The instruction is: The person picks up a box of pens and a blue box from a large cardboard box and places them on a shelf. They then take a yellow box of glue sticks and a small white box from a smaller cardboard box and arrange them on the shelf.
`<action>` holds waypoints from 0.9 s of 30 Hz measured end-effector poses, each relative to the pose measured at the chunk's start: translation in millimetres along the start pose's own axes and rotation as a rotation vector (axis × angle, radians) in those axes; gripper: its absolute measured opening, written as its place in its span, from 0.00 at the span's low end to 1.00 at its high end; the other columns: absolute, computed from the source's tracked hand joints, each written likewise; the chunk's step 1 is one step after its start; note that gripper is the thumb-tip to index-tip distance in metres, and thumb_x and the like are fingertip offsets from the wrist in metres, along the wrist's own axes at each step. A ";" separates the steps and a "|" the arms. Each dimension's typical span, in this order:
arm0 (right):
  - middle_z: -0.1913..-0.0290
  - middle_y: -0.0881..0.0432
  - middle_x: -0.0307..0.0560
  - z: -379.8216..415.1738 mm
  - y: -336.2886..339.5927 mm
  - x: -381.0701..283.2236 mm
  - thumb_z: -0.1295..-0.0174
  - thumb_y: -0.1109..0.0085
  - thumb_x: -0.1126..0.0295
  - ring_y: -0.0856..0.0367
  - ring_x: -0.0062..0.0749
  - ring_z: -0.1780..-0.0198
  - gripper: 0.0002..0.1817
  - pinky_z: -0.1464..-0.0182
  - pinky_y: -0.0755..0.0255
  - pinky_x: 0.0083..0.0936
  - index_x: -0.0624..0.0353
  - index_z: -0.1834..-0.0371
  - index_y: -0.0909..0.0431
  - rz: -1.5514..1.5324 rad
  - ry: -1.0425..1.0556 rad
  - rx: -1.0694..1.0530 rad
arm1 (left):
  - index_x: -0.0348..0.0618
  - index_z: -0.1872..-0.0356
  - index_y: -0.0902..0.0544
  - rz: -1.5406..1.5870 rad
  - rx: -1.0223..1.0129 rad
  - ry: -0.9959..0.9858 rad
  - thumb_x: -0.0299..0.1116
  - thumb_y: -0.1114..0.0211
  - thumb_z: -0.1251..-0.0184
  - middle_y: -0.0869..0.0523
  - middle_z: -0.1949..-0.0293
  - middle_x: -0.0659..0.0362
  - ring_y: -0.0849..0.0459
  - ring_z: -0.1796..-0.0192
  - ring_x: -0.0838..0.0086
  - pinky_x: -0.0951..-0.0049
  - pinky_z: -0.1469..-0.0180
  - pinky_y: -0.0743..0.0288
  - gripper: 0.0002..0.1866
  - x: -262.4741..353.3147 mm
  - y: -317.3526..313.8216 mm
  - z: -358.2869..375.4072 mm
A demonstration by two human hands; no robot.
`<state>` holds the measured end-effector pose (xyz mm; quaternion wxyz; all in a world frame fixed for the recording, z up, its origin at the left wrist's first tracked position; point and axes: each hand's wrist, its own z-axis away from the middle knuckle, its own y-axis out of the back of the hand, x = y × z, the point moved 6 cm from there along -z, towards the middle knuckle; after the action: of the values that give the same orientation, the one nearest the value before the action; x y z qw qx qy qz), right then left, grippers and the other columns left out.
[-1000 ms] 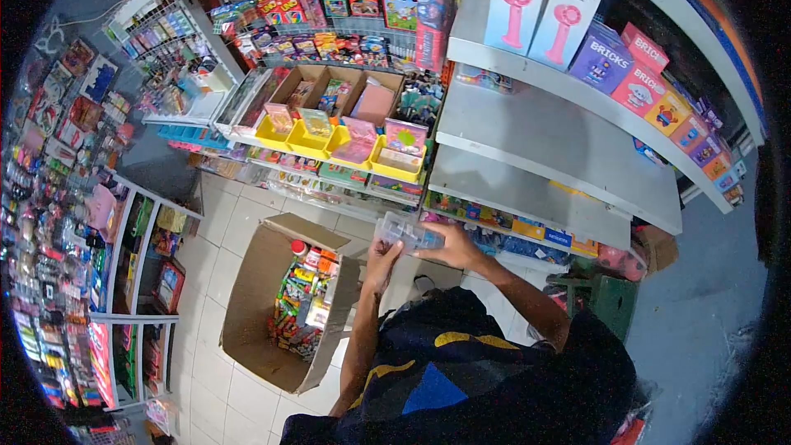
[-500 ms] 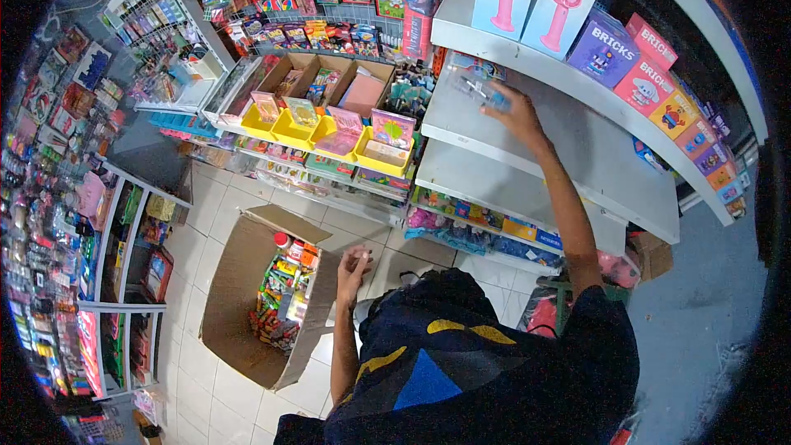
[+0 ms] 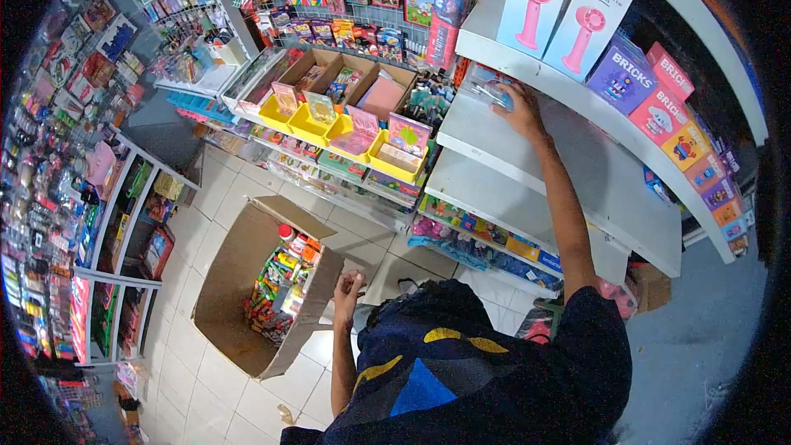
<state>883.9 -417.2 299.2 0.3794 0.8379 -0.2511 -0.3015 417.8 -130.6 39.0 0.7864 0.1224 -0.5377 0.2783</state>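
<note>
My right hand [image 3: 521, 112] reaches to the left end of the upper grey shelf [image 3: 568, 144], its fingers closed round a clear plastic item [image 3: 492, 96]. Low beside the carton, my left hand [image 3: 348, 287] hangs with its fingers curled; whether anything is in them is too small to tell. The open cardboard box [image 3: 227, 280] stands on the tiled floor to the left and holds many colourful small packs and bottles [image 3: 280, 288], one with a red cap.
Yellow bins [image 3: 311, 128] with small boxed goods line the shelf at centre. Handheld fan boxes [image 3: 535, 8] and Bricks boxes [image 3: 622, 74] stand on the top shelf. Crowded racks [image 3: 58, 222] rise at the left. A lower grey shelf [image 3: 486, 189] sits below my right arm.
The view has shifted, so the shelves appear slightly further right. My right hand still holds the clear item at the shelf's left end. My left hand stays beside the box.
</note>
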 end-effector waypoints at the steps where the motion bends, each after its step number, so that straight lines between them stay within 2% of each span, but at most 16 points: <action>1: 0.51 0.23 0.51 0.4 -0.3 0.9 0.50 0.30 0.59 0.27 0.46 0.45 0.27 0.41 0.36 0.37 0.55 0.46 0.25 0.027 0.023 0.019 | 0.44 0.49 0.24 -0.002 0.006 0.019 0.43 0.36 0.35 0.17 0.57 0.60 0.19 0.56 0.74 0.73 0.56 0.25 0.19 -0.8 1.0 3.0; 3: 0.51 0.23 0.51 0.8 1.4 -1.6 0.50 0.31 0.59 0.27 0.46 0.46 0.27 0.42 0.35 0.37 0.55 0.47 0.24 0.084 0.068 0.058 | 0.44 0.50 0.24 -0.005 0.014 0.058 0.43 0.36 0.35 0.17 0.57 0.60 0.20 0.55 0.74 0.72 0.55 0.25 0.18 -2.4 0.9 8.5; 6: 0.53 0.23 0.51 0.0 1.3 -2.0 0.50 0.31 0.58 0.27 0.45 0.46 0.26 0.43 0.35 0.37 0.56 0.48 0.24 0.038 -0.010 0.001 | 0.43 0.50 0.24 -0.041 -0.002 0.053 0.43 0.36 0.35 0.18 0.58 0.60 0.20 0.55 0.74 0.72 0.55 0.25 0.18 -1.0 -1.5 14.0; 9: 0.53 0.22 0.51 1.3 1.1 -2.7 0.51 0.31 0.58 0.27 0.46 0.47 0.25 0.43 0.34 0.37 0.56 0.50 0.23 0.076 0.059 0.063 | 0.43 0.50 0.24 -0.123 -0.029 0.060 0.43 0.36 0.35 0.18 0.58 0.60 0.20 0.55 0.74 0.71 0.55 0.25 0.18 -0.4 -2.9 13.1; 15: 0.54 0.22 0.51 -0.6 0.3 -4.3 0.51 0.30 0.58 0.26 0.48 0.48 0.26 0.44 0.35 0.39 0.56 0.50 0.24 0.154 0.054 0.071 | 0.43 0.51 0.24 -0.081 -0.050 0.069 0.44 0.35 0.36 0.18 0.57 0.60 0.21 0.56 0.74 0.71 0.57 0.25 0.19 -10.6 -1.8 3.3; 18: 0.49 0.23 0.51 -1.8 1.4 -3.5 0.52 0.30 0.58 0.27 0.47 0.45 0.25 0.41 0.36 0.40 0.57 0.52 0.24 0.078 -0.038 0.030 | 0.43 0.51 0.24 -0.126 -0.071 0.006 0.44 0.35 0.36 0.19 0.58 0.60 0.21 0.56 0.75 0.72 0.58 0.25 0.19 1.0 -5.8 6.7; 21: 0.49 0.23 0.51 2.7 2.8 -5.7 0.52 0.30 0.58 0.28 0.47 0.43 0.27 0.39 0.37 0.40 0.55 0.50 0.25 0.039 -0.009 0.062 | 0.43 0.51 0.24 -0.126 -0.096 0.041 0.44 0.35 0.37 0.19 0.58 0.60 0.21 0.56 0.75 0.72 0.58 0.25 0.19 -6.4 -3.8 5.9; 24: 0.56 0.22 0.50 3.3 3.7 -2.0 0.51 0.30 0.58 0.26 0.44 0.48 0.26 0.44 0.34 0.38 0.53 0.49 0.24 0.058 0.100 0.177 | 0.44 0.51 0.25 -0.171 -0.092 0.056 0.44 0.35 0.37 0.19 0.58 0.60 0.21 0.56 0.75 0.73 0.59 0.25 0.20 -12.6 -0.4 7.0; 27: 0.50 0.22 0.51 1.2 -2.1 5.2 0.50 0.30 0.57 0.29 0.47 0.42 0.25 0.39 0.38 0.38 0.52 0.49 0.23 -0.001 -0.027 0.086 | 0.44 0.51 0.25 -0.188 -0.084 0.039 0.44 0.35 0.37 0.19 0.57 0.60 0.21 0.56 0.75 0.73 0.59 0.26 0.19 -14.3 3.8 12.4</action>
<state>887.1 -419.9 295.2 0.3395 0.8493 -0.2685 -0.3021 402.1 -138.0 30.3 0.8237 0.1341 -0.5197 0.1829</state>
